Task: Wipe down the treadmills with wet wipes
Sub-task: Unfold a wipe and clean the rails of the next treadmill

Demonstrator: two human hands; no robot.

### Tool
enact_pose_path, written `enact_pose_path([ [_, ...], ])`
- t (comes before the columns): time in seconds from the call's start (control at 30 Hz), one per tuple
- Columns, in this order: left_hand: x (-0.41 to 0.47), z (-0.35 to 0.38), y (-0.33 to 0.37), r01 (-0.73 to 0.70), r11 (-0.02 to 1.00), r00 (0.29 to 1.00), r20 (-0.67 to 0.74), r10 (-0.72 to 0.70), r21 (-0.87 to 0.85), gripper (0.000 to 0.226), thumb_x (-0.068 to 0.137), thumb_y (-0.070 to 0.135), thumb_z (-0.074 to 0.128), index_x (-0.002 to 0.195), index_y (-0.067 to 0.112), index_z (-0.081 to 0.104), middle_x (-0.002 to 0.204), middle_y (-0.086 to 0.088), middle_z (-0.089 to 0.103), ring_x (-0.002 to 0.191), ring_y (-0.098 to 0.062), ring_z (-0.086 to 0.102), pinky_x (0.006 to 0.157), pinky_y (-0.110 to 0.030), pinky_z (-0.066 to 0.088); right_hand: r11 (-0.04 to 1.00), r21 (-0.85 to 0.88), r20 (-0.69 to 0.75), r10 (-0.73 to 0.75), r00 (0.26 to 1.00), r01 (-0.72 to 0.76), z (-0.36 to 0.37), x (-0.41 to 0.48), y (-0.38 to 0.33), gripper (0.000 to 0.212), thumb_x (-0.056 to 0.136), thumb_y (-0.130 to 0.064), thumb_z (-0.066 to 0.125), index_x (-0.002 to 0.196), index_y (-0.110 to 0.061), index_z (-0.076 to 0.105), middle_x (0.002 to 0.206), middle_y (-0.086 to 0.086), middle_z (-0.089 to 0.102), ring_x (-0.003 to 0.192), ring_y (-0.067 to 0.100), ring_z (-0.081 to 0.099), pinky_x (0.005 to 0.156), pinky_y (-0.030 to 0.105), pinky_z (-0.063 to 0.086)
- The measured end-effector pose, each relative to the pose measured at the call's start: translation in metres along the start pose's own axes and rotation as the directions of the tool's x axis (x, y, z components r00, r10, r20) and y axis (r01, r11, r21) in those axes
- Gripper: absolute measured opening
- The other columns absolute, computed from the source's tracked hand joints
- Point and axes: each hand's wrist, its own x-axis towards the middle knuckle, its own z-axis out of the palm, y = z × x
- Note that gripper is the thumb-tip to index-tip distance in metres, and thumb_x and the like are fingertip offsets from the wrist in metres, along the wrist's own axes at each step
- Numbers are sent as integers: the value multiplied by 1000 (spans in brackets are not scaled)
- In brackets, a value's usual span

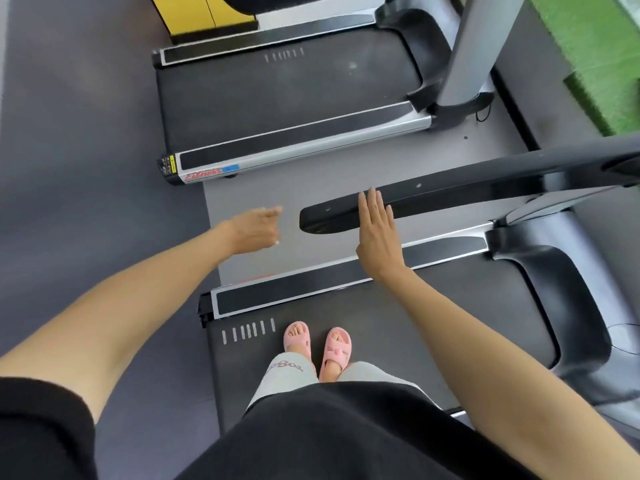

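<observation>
Black handrail (pixel 450 195) has the right hand (pixel 379 233) flat against it, no wipe visible; left hand (pixel 256 230) blurred, grip unclear; wiping seemingly barely begun.

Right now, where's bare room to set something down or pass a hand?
Free: the grey floor strip between the far treadmill and near treadmill; the belt right of the feet. Crowded: the handrail end, by the left hand and right hand.

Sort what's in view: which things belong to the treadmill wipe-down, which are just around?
Job:
- near treadmill
- its handrail
- far treadmill
- right hand, flat at the handrail
- left hand, blurred; no wipe discernible

Just around:
- yellow cabinet
- green turf
- pink sandals
</observation>
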Motion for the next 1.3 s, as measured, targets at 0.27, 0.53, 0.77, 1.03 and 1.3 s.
enact_pose_path([
  [0.27, -44, 16, -69, 553, 733, 831, 332, -447, -396, 30, 78, -2, 46, 80, 24, 60, 73, 6, 63, 71, -17, 59, 97, -30, 31, 999, 15, 18, -32, 999, 32, -15, 37, -35, 80, 89, 4, 51, 153, -6, 4, 161, 17, -6, 148, 31, -8, 121, 41, 0],
  [0.53, -32, 72, -108, 175, -847, 586, 745, -319, -501, 25, 82, 15, 70, 100, -1, 65, 88, -4, 60, 81, -17, 54, 72, -20, 38, 780, 542, 248, 206, 947, -312, -26, 120, -98, 53, 92, 1, 45, 144, -7, 38, 144, 14, 42, 129, 28, 43, 99, 33, 39],
  [0.77, -28, 127, -165, 38, -930, 715, 660, -231, -366, 14, 90, 7, 62, 101, 14, 64, 92, -2, 64, 79, -15, 57, 75, -26, 41, -95, 828, 555, 272, 786, -552, -25, 194, -160, 20, 97, -26, 54, 109, -12, 62, 90, 8, 67, 86, 20, 65, 81, 31, 46],
  [1.03, 23, 120, -222, 51, -927, 880, 455, -135, -373, 19, 91, 13, 62, 110, 13, 64, 97, -1, 69, 94, -19, 64, 93, -33, 46, -242, 877, 477, 530, 701, -414, -47, 210, -143, 16, 94, -19, 57, 101, -6, 63, 91, 9, 68, 83, 20, 66, 87, 34, 48],
  [1.3, 81, 94, -270, 150, -889, 909, 414, -49, -434, 17, 85, 14, 69, 101, 15, 63, 101, -4, 65, 93, -21, 62, 85, -34, 48, -264, 883, 464, 611, 641, -389, -66, 220, -93, 18, 92, -17, 55, 103, -5, 63, 100, 12, 67, 85, 19, 67, 93, 35, 48],
])
